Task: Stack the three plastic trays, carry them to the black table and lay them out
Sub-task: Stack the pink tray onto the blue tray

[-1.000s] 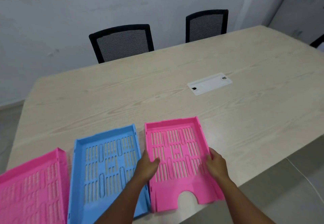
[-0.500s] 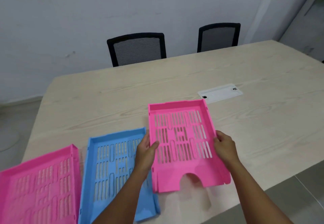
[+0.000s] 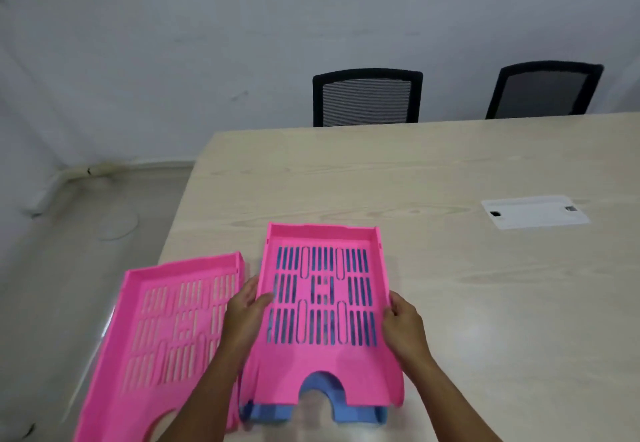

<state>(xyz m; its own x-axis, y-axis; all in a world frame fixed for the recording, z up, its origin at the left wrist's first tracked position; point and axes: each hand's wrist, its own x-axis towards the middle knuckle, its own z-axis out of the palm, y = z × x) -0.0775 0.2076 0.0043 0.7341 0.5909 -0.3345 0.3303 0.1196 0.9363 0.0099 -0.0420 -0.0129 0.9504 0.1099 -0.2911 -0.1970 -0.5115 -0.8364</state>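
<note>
A pink slotted tray (image 3: 323,303) is over the blue tray (image 3: 322,407), whose front edge shows beneath it and whose blue shows through the slots. My left hand (image 3: 244,313) grips the pink tray's left wall and my right hand (image 3: 403,324) grips its right wall. A second pink tray (image 3: 166,330) lies to the left on the light wooden table (image 3: 485,303), near the table's left edge. Whether the held tray rests fully in the blue one I cannot tell.
A white cable cover plate (image 3: 535,211) is set into the tabletop at the right. Two black mesh chairs (image 3: 367,97) (image 3: 543,90) stand behind the table against the wall. Grey floor lies to the left of the table.
Both hands carried the pink tray leftward from beside the blue tray to over it. The view has swung left.
</note>
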